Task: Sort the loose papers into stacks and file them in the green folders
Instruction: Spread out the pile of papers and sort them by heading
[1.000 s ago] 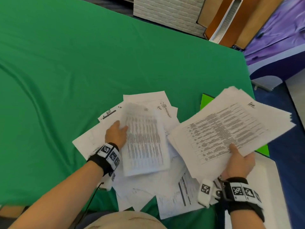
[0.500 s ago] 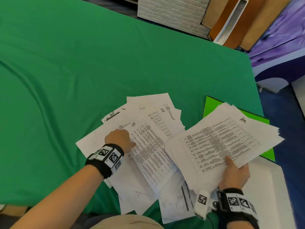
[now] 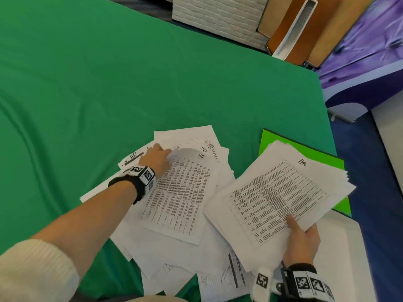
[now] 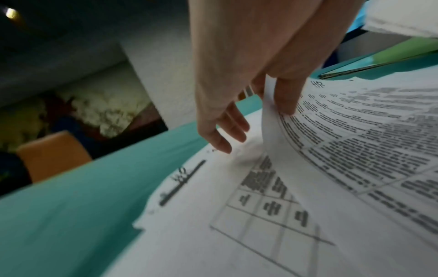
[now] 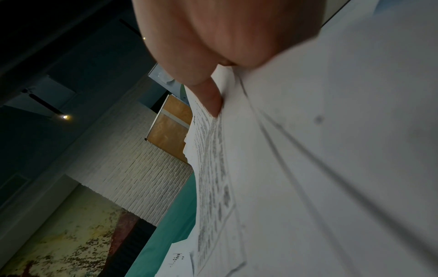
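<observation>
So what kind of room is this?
Probably a staged recording space, not a real office: a table under a green cloth, a white brick-pattern panel leaning behind it, and a purple printed backdrop.

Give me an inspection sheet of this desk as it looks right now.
Surface: green cloth over the table, a few soft folds.
Job's things: loose papers in a heap; a stack marked HR; green folder partly under the stack.
Clutter: nothing seen.
Hands: left hand pinches a sheet at its corner; right hand holds the stack, thumb on top.
Cables: nothing seen.
Surroundings: white brick panel, wooden boards, blue floor.
</observation>
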A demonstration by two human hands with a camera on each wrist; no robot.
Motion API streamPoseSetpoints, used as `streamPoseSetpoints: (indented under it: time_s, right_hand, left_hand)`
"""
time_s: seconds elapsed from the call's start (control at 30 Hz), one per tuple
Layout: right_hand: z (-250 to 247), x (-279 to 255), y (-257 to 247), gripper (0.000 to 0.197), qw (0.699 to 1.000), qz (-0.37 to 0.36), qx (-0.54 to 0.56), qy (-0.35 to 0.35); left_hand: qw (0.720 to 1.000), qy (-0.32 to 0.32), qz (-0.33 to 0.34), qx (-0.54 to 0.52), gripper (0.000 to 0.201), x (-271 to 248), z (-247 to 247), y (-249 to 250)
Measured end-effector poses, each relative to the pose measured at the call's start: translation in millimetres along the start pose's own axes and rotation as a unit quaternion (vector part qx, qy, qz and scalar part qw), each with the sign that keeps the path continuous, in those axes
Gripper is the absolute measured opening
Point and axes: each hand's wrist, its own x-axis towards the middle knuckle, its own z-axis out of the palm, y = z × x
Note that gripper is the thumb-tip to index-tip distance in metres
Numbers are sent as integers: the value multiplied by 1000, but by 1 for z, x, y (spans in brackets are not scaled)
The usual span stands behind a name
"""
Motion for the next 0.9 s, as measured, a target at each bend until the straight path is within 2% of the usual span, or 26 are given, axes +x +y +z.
streamPoseSetpoints:
  time_s: [0.07,0.13,0.33,0.4,0.47,0.53,0.57,0.67,0.73,0.8,0.9]
  right_hand:
    - [0,0,2,37,1000,0,3,-8]
    - [0,-1,5,38,1000,4,4,-17]
    - [2,-1,22,37,999,20,-4,-38]
    - [3,-1,26,37,999,19,-9,-43]
    - [5,-1,30,36,999,17,-17,-46]
    - [6,-1,34,36,999,17,-22,-46]
    - [6,-2,35,36,999,16,-23,-44]
    - [4,-1,34,37,999,16,-22,-42]
    - [3,-3,31,37,998,22,-15,-49]
    - [5,-7,28,39,997,27,-5,-70]
    - [12,-12,29,42,993,40,-8,-111]
  left_hand:
    - [997,-22,-64,-31,83,4,7,-1]
    - [993,-34,-101,-48,98,4,12,-2]
    - [982,-43,-130,-131,88,-6,13,-1]
    - [984,-51,-109,-130,81,-10,10,0]
    - [989,-53,-72,-115,64,-14,9,0]
    - [992,-19,-43,-114,40,-19,4,-3]
    - [992,9,-39,-120,35,-21,1,-5]
    - [977,93,-47,-185,39,-28,-21,-10]
    - [963,142,-24,-230,34,-33,-41,-13]
    - [937,187,9,-295,31,-39,-64,-14]
    - [881,226,40,-415,34,-51,-106,-14]
